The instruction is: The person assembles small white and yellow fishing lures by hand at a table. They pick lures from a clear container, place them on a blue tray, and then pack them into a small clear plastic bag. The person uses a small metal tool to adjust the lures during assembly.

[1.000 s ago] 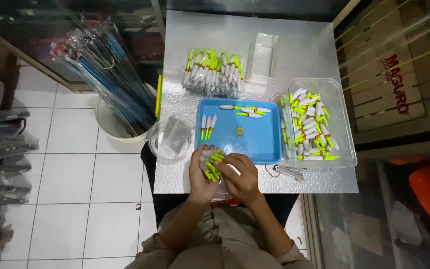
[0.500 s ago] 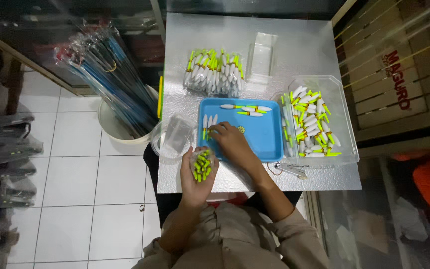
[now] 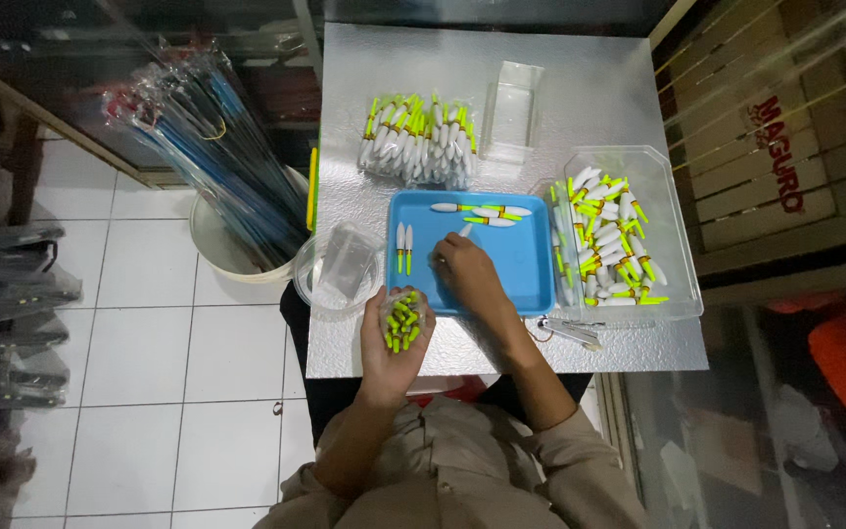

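Bright glary tabletop, dim surroundings.

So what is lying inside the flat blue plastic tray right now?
Inside the flat blue plastic tray: two upright white-and-yellow floats at left, a few more along the top edge. The right hand covers part of the middle.

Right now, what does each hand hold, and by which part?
The left hand cups a bundle of small yellow-green floats in its palm, fingers around their lower ends. The right hand reaches into the blue tray; whether it grips anything cannot be told.
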